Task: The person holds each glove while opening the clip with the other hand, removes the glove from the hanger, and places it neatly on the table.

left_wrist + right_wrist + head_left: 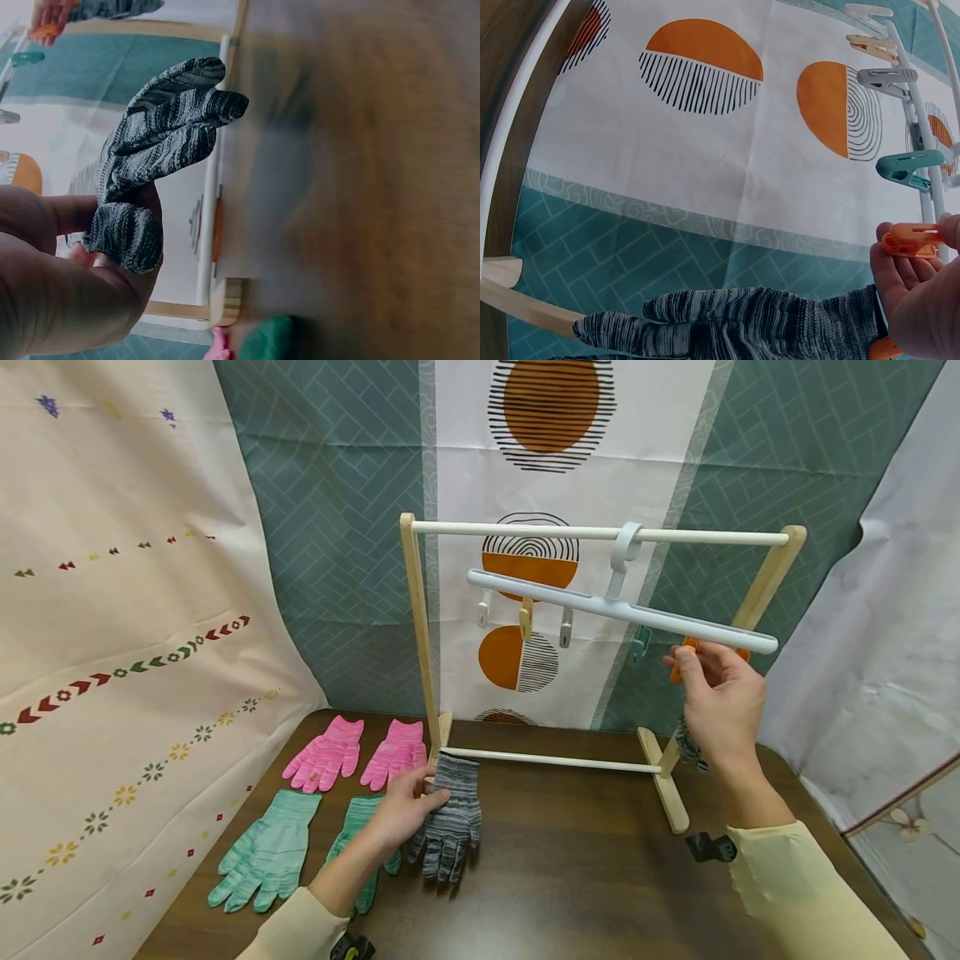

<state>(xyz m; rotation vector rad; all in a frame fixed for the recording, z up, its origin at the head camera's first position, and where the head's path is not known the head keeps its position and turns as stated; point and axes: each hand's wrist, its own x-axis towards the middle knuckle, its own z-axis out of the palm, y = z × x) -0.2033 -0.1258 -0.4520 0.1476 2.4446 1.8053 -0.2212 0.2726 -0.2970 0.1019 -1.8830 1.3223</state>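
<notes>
My left hand (405, 814) pinches a grey striped knit glove (453, 818), which dangles fingers-down above the table. In the left wrist view the thumb and fingers grip this glove (161, 139). At the right end of a white hanger (600, 606), my right hand (723, 697) pinches an orange clothespin (913, 240) between thumb and fingers. Another grey striped glove (765, 322) hangs from a second orange clothespin (885, 348) beside that hand; the wrist partly hides it in the head view. The hanger tilts down to the right.
A wooden rack with a white top rail (517, 530) carries the hanger. Beige (527, 618), grey, white and teal clothespins (640, 644) hang along it. Pink gloves (326, 756) and green gloves (270, 852) lie at the table's left. The rack's lower bar (555, 762) crosses behind.
</notes>
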